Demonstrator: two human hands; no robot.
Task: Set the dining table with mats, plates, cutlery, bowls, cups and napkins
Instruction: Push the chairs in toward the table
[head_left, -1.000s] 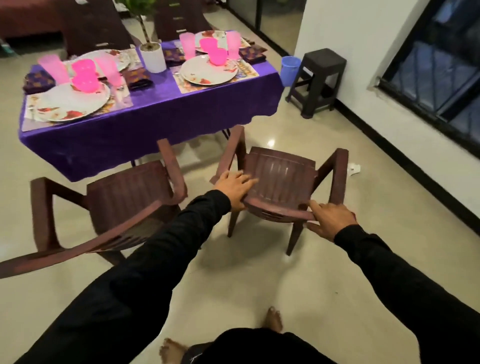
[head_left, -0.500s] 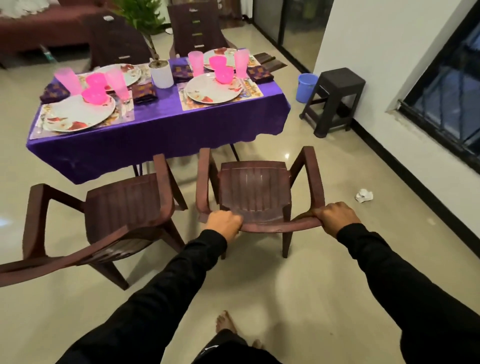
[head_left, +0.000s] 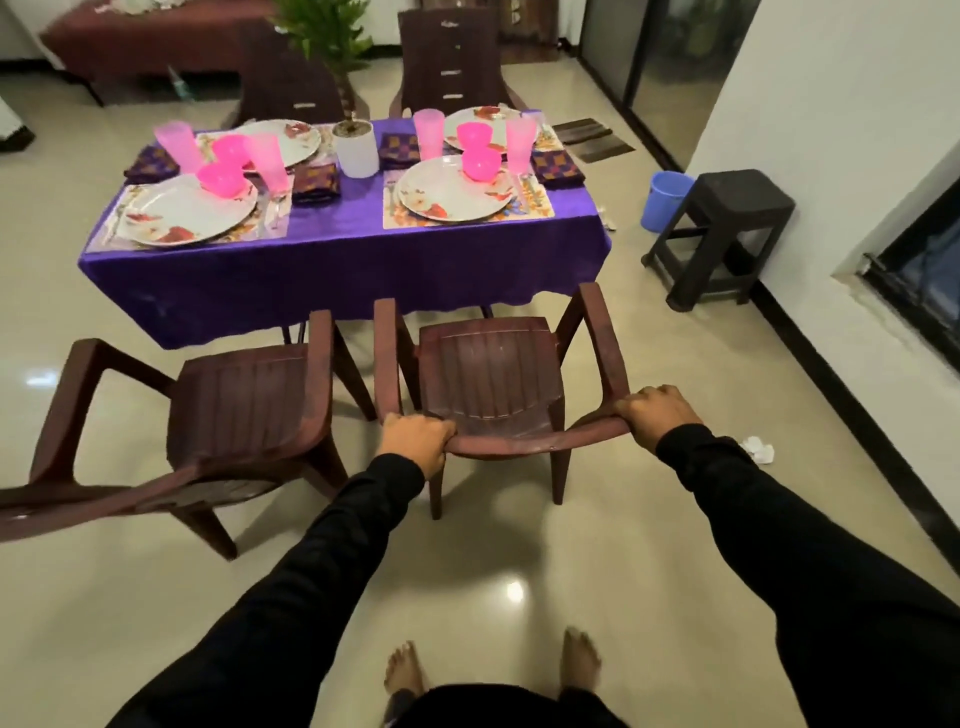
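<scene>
A brown plastic chair (head_left: 488, 374) faces the table with the purple cloth (head_left: 332, 270). My left hand (head_left: 415, 439) grips the left end of its backrest top, and my right hand (head_left: 657, 413) grips the right end. The table carries floral mats, white flowered plates (head_left: 449, 195), pink bowls (head_left: 480, 163), pink cups (head_left: 519, 143) and folded dark napkins (head_left: 558, 169). A white pot with a plant (head_left: 356, 153) stands at its centre.
A second brown chair (head_left: 244, 410) stands just left of the one I hold. Two more chairs stand behind the table. A black stool (head_left: 722, 234) and a blue bucket (head_left: 665, 200) are by the right wall. Crumpled paper (head_left: 758, 449) lies on the floor.
The chair has turned square to the table and moved closer to it, now beside the left chair. My hands went from touching its backrest to gripping both ends.
</scene>
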